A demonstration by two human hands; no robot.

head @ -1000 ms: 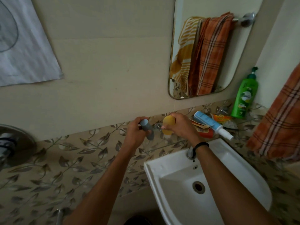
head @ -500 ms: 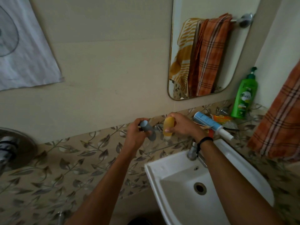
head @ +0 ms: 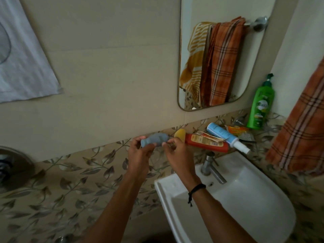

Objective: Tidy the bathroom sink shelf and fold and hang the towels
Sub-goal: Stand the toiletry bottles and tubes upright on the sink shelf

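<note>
Both hands were up at the leaf-patterned tile band, left of the sink point(head: 263, 225).

- Left hand point(head: 139, 156): fingers curled round the narrow end of a grey bottle point(head: 155, 139), which it held on its side in front of the tiles.
- Right hand point(head: 178, 154): fingers bent, with the tips pinching the bottle's wide end. There was a black band on that wrist.
- Just behind the right fingertips, a yellow bottle point(head: 180, 133) touched the top of a red bottle point(head: 206, 145) that lay flat.
- A torn paper label lay on the red bottle.
- A blue tube point(head: 221, 135) lay slanted beside it, white nozzle toward the sink.
- Some sachets point(head: 236, 130) lay further right. Beyond them a green pump bottle point(head: 261, 107) stood upright in the corner.
- The tap point(head: 211, 168) stood below the red bottle.
- A plaid towel point(head: 301, 123) hung at the right edge.
- The mirror point(head: 254, 71) reflected a plaid and a yellow-striped towel bunched on a rail.
- A white cloth point(head: 22, 67) hung on the wall at far left.
</note>
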